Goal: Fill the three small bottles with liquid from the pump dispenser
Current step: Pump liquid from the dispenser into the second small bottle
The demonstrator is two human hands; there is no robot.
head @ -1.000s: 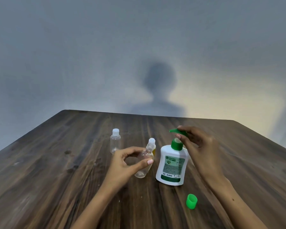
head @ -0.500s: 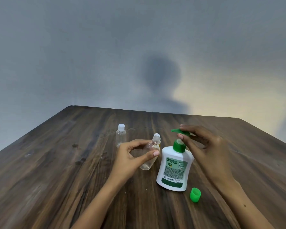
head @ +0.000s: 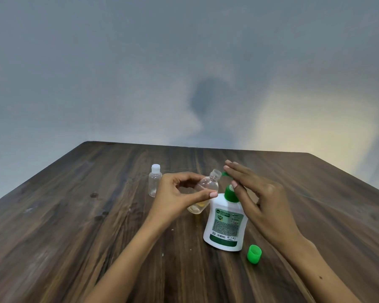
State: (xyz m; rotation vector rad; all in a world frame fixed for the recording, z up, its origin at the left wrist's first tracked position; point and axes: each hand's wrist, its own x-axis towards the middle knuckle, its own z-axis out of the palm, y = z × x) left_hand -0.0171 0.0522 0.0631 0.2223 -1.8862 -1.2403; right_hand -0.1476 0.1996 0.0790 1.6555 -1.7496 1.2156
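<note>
My left hand pinches a small clear bottle between thumb and fingers. The bottle is uncapped and tilted, with its mouth right at the green pump spout; a little yellowish liquid sits in its bottom. The white pump dispenser with a green label stands on the wooden table. My right hand lies flat on the pump head, fingers stretched out and thumb beside the green neck. A second small clear bottle with a white cap stands upright to the left. A third bottle is not visible.
A loose green cap stands open side up on the table, just right of the dispenser's base. A plain grey wall rises behind the table's far edge, with a shadow on it.
My right hand has gone from pinching the pump head to lying flat on it with fingers straight. The held bottle's mouth now sits closer to the spout. The bottle behind it has dropped out of sight.
</note>
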